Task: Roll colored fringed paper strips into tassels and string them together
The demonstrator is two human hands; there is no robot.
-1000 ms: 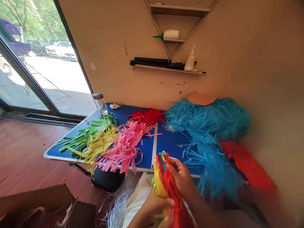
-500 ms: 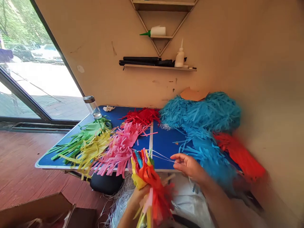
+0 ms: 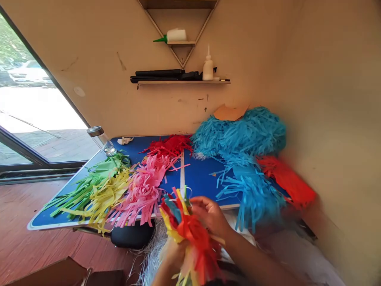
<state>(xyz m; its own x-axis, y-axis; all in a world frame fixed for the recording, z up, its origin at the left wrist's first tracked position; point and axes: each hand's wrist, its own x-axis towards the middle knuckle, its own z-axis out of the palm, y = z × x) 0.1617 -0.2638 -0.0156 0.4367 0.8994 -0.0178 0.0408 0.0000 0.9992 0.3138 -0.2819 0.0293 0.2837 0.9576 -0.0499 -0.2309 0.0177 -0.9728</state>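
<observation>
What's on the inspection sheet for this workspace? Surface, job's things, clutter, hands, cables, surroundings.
Surface: blue table, pale-edged, partly covered by fringed piles.
Job's things: multicoloured bundle in hand; green pile, yellow pile, pink pile, dark red pile and blue fringe on the table.
Clutter: lidded glass jar; crumpled white scrap; loose pale strands below the table.
Hands: left hand grips the bundle; right hand at its upper part, grip unclear.
Cables: nothing seen.
Surroundings: wall shelf bearing a white bottle; glass door at picture left; cardboard box, lower left.
</observation>
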